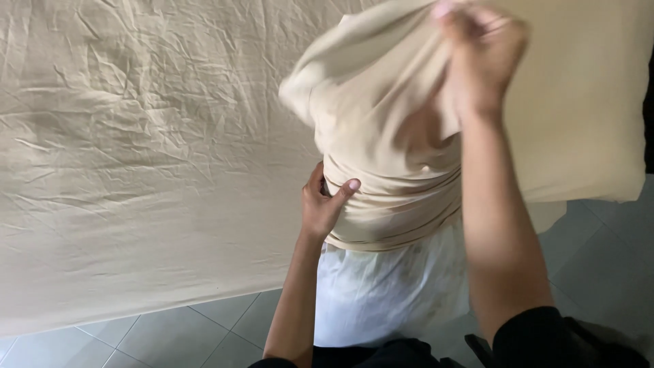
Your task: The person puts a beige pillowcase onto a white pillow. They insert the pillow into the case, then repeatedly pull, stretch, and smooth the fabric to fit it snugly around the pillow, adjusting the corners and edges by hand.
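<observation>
The left hand [325, 204] grips the bunched lower hem of a beige pillowcase [381, 123], thumb pressed flat on the front of the gathered folds and the other fingers curled out of sight behind them, so the hand is closed on the cloth. The right hand [480, 58] is raised near the top edge of the view, fingers pinched shut on the upper part of the same pillowcase, though motion blur hides just how the fingertips sit. Between the two hands the pillowcase is drawn partway over a white pillow [381, 293], whose bare lower end hangs out below the hem, down toward the person's dark sleeves at the bottom edge. The covered end stands above the near edge of the bed, close to its right-hand side.

A wrinkled beige bedsheet [136, 170] covers the bed and fills the left and centre of the view, its near edge running slantwise across the lower left. A second beige pillow [586, 116] lies at the right side of the bed, behind the right forearm. Pale grey floor tiles [170, 334] show beneath the bed's near edge and at the lower right
</observation>
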